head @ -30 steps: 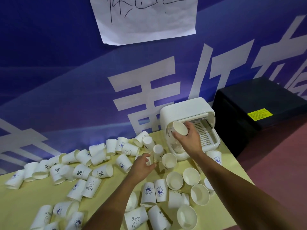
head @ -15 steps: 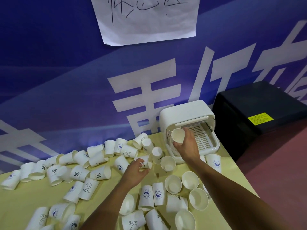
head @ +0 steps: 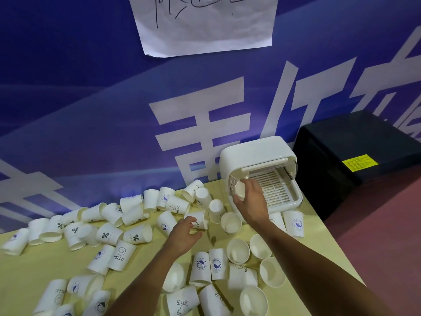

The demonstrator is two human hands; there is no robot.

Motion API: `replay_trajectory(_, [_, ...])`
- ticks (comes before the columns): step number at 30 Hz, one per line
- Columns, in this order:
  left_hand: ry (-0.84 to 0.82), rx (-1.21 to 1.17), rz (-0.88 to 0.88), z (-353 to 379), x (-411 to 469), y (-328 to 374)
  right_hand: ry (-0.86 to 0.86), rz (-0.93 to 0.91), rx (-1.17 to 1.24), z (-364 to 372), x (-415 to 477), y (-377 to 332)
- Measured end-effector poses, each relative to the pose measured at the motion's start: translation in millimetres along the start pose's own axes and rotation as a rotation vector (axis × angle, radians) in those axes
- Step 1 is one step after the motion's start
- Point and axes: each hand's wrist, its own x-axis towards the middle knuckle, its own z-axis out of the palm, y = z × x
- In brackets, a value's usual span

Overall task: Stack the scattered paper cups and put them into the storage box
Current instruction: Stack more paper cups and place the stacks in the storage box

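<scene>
White paper cups – white storage box – yellow table.

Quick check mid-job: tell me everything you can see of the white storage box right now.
The white, round-cornered plastic storage box sits on the far right corner of the yellow table, against the blue banner, beside a black cabinet. Its front door is raised, showing a slatted white tray inside. The right hand holds a white paper cup at the opening's left side; whether it touches the box is unclear.
</scene>
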Motion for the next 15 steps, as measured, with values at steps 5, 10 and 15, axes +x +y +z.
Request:
replay_trajectory(5, [0.022, -0.031, -0.02, -8.2, -6.1, -7.8, -0.157, -0.113, 0.007, 21.9, -7.2, -19.4])
replay_trajectory(10, [0.067, -0.027, -0.064, -23.5, -16.5, -28.7, -0.305, -0.161, -0.058, 52.7, -16.6, -37.3])
replay_trajectory(15, [0.092, -0.026, -0.155, -35.2, -30.2, -60.4, -0.493, -0.207, -0.146, 84.4, -28.7, -49.9])
